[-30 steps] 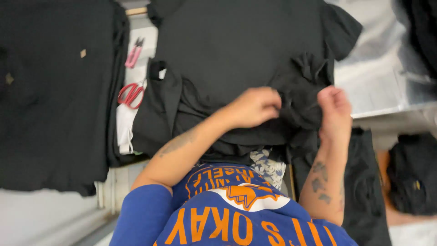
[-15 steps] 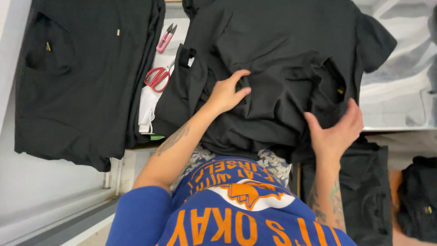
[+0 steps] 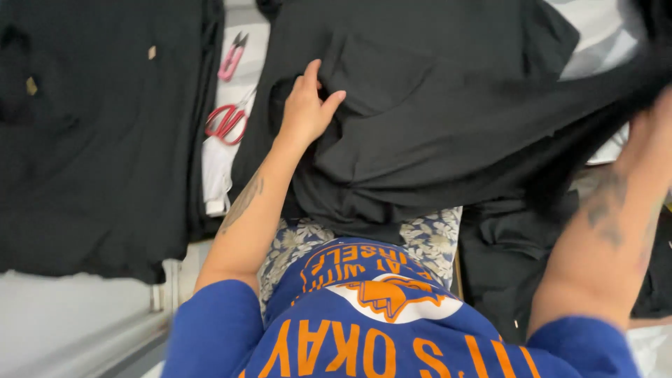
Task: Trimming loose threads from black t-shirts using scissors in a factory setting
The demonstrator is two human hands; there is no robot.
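A black garment [image 3: 434, 105] lies spread over a heap of black clothing in the middle. My left hand [image 3: 308, 105] rests flat on its left part, fingers apart, holding nothing. My right hand [image 3: 654, 136] is blurred at the right edge. It grips a stretched fold of the same black garment, and the cloth is pulled taut toward it. My blue shirt with orange print fills the bottom of the view.
A second pile of black garments [image 3: 98, 133] lies to the left. Between the piles, on a white cloth [image 3: 217, 168], are red scissors [image 3: 225, 124] and pink thread snips [image 3: 232, 57]. More dark clothing [image 3: 504, 259] hangs at lower right. A pale table edge [image 3: 77, 329] runs along the lower left.
My right hand has swung from the garment's lower middle out to the right edge, pulling black cloth with it. My left hand stays pressed on the garment's left side.
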